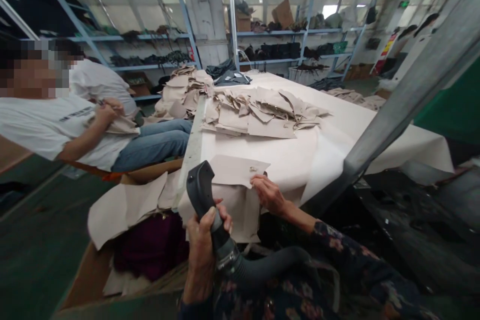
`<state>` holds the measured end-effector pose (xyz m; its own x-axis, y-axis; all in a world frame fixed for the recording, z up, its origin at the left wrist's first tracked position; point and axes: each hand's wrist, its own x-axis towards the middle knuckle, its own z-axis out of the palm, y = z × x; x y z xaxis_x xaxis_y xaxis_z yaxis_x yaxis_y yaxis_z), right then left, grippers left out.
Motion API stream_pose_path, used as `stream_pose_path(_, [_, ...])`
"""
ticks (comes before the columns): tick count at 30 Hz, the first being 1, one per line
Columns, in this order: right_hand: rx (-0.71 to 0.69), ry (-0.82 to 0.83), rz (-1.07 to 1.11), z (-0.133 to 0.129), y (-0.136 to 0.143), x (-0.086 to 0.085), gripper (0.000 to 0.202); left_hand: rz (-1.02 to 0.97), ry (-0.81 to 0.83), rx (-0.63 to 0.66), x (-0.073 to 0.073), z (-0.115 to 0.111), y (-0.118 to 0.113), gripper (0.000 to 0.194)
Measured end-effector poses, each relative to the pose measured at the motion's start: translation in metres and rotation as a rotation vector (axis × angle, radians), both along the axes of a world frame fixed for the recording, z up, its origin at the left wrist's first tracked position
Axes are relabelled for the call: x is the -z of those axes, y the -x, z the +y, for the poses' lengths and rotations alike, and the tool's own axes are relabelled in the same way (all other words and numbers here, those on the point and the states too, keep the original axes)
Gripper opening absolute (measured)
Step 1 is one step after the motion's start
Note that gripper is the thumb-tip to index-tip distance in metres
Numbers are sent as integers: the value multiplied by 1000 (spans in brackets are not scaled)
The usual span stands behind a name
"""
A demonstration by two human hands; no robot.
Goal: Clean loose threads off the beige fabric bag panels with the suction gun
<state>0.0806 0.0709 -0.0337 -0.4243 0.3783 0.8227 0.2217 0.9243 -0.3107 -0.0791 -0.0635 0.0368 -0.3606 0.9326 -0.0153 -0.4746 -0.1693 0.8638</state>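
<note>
My left hand [202, 235] is wrapped round the neck of a dark grey vacuum hose handle [200, 185]. From its lower end a ribbed hose [258, 265] curves off to the right across my lap. At the near edge of the table, my right hand [268, 192] pinches the front right corner of a flat beige fabric piece [232, 170]. A small metallic-looking fitting [253, 169] shows on that piece close to my fingers. More beige fabric [240, 210] hangs over the table edge below, partly hidden by the handle and my left hand.
A heap of beige pieces [258, 115] lies further back on the table [285, 152]. Left of me stands a cardboard box [82, 270] with beige pieces and purple cloth. A grey metal post [393, 95] slants across the right. A seated co-worker [93, 130] handles fabric.
</note>
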Motion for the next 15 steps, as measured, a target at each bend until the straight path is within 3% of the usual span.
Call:
stream_pose_path(3, [153, 174, 107, 0, -1, -1, 14, -39, 13, 8, 3, 4, -3, 24])
stream_pose_path(6, [397, 309, 174, 8, 4, -5, 10, -22, 45, 25, 3, 7, -7, 27])
stream_pose_path(10, [679, 484, 124, 14, 10, -4, 58, -7, 40, 33, 3, 8, -8, 29])
stream_pose_path(12, [730, 558, 46, 15, 12, -6, 66, -12, 40, 41, 5, 9, -8, 28])
stream_pose_path(15, [701, 694, -22, 16, 11, -15, 49, -27, 42, 54, 10, 10, -9, 27])
